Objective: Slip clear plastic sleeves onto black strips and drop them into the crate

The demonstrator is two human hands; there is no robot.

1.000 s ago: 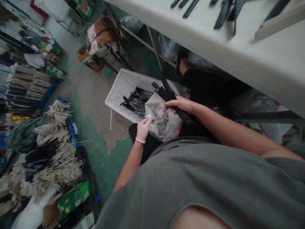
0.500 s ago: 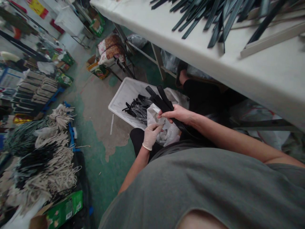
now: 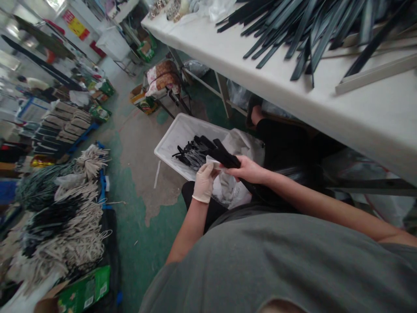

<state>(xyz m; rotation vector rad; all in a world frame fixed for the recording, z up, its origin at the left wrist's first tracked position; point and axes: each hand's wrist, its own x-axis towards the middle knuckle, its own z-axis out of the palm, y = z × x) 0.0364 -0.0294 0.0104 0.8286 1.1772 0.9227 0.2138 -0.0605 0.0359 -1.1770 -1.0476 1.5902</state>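
Note:
My left hand (image 3: pixel 203 180), in a pale thin glove, is closed with its fingertips pinching a piece of white cloth (image 3: pixel 212 162). My right hand (image 3: pixel 250 169), bare, is wrapped round a bundle of flat black strips (image 3: pixel 223 155). Both hands are close together above my lap, and the cloth lies against the underside of the strips. Just beyond them stands a white plastic bin (image 3: pixel 172 131) holding many short dark strips (image 3: pixel 192 153). A crumpled whitish bag (image 3: pixel 241 143) hangs over the bin's near right side.
A white-covered table (image 3: pixel 260 82) runs along the right, with long dark strips (image 3: pixel 302 34) spread on it. A stool with a patterned cushion (image 3: pixel 164 76) stands beyond the bin. Bundles of beige and dark cords (image 3: pixel 74 221) lie on the left. A co-worker (image 3: pixel 35 84) is far back left.
My left hand has risen toward the strips, and the white cloth now bunches up against them. The black strips have tilted lower in my right hand. The view has shifted slightly.

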